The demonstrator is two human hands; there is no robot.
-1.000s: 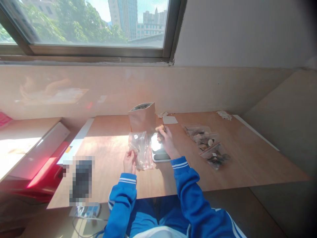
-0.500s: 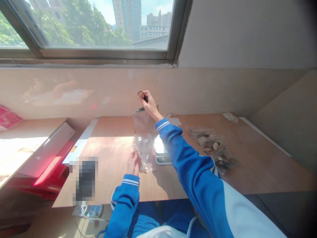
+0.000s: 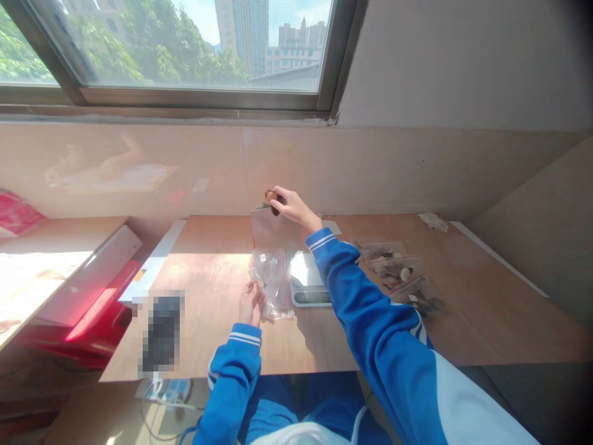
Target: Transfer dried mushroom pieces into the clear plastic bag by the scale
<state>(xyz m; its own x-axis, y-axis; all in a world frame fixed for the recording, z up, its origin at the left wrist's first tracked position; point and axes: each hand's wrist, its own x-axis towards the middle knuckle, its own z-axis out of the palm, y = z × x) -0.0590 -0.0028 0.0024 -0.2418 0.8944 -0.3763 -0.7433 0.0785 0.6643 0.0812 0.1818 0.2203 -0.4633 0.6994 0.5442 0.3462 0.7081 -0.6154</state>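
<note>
Two bare hands were at work over the pale wooden tabletop [image 3: 208, 346], both in blue sleeves with white cuff stripes. Right hand [image 3: 291, 207] was stretched forward and raised at the open mouth of the upright brown paper stand-up pouch [image 3: 273, 230], which stood at the far side of the table against the tiled wall. Its fingertips were pinched on a small brown rounded piece [image 3: 270, 198], with a darker bit just beside it; the piece sat at the pouch's upper rim, at the tips of the fingers, left of the palm. Whether it touched the rim could not be told.

Left hand [image 3: 251, 303] rested low on the table, near the body, fingers curled closed on the near left edge of a clear plastic zip bag [image 3: 271, 281] lying flat. The bag held a few small dark items and bore a small white label near its top.

Just right of that bag lay a flat white digital kitchen scale [image 3: 308, 281], partly under the right forearm. Further right, well apart from both hands, lay several filled clear bags of mixed dark and pale pieces [image 3: 398, 272]. A blurred dark rectangular object [image 3: 162, 334] lay at the near left of the table.
</note>
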